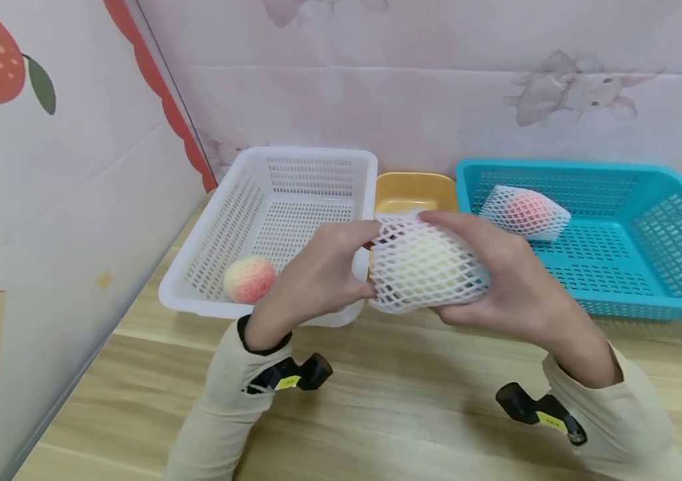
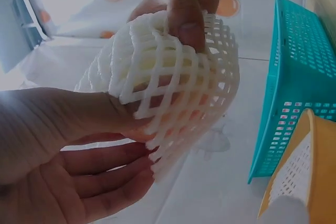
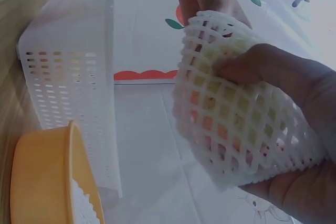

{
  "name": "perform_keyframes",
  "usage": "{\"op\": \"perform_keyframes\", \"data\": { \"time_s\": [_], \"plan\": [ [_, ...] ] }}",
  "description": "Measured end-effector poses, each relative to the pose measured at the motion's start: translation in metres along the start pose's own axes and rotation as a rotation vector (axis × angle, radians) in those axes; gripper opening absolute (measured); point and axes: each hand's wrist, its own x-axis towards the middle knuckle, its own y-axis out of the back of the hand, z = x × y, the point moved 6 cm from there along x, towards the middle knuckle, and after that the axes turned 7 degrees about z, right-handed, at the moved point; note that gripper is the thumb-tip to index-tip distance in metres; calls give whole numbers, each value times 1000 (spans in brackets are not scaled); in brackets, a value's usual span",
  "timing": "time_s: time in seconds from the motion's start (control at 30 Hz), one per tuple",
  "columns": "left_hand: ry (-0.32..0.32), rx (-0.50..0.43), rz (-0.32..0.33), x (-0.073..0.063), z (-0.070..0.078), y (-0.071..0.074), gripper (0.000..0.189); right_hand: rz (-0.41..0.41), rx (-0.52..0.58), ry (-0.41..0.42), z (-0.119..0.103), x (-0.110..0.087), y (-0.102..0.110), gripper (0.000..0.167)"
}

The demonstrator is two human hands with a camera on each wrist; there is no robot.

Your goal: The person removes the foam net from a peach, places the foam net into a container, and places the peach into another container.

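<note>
A pale yellow peach point(image 1: 431, 264) sits inside a white foam net sleeve point(image 1: 390, 294), held up in front of the baskets. My right hand point(image 1: 512, 284) grips the sleeved peach from the right, thumb and fingers around it. At the sleeve's left end, my left hand point(image 1: 319, 270) pinches the net's edge between thumb and fingers. Through the mesh in the right wrist view, the peach point(image 3: 228, 111) shows pinkish patches. A bare yellow-and-red peach point(image 1: 249, 279) lies in the white basket point(image 1: 175, 280), close beside the left wrist.
Behind the hands stands an orange-yellow container point(image 1: 415, 184), with white netting point(image 3: 83, 203) inside it in the right wrist view. The teal basket point(image 1: 635, 304) on the right holds another net-sleeved peach point(image 1: 527, 212). A wood-grain table point(image 1: 389, 407) runs up to printed walls.
</note>
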Motion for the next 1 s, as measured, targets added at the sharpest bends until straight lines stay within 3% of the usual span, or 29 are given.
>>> {"op": "perform_keyframes", "data": {
  "time_s": [0.3,0.57,0.73,0.83,1.0],
  "plan": [
    [16,-127,17,-2,-1,11,32,-39,-37,48,-4,0,1,111],
    [36,-213,-33,-2,2,4,50,24,-67,2,-3,1,9,113],
    [70,-308,-47,-1,0,-9,56,65,-79,-25,-2,0,10,113],
    [85,-336,-32,0,0,-14,59,101,-63,-10,-3,1,10,111],
    [139,-315,41,-1,-2,-7,65,99,-21,-30,-1,1,12,110]
  ]
}}
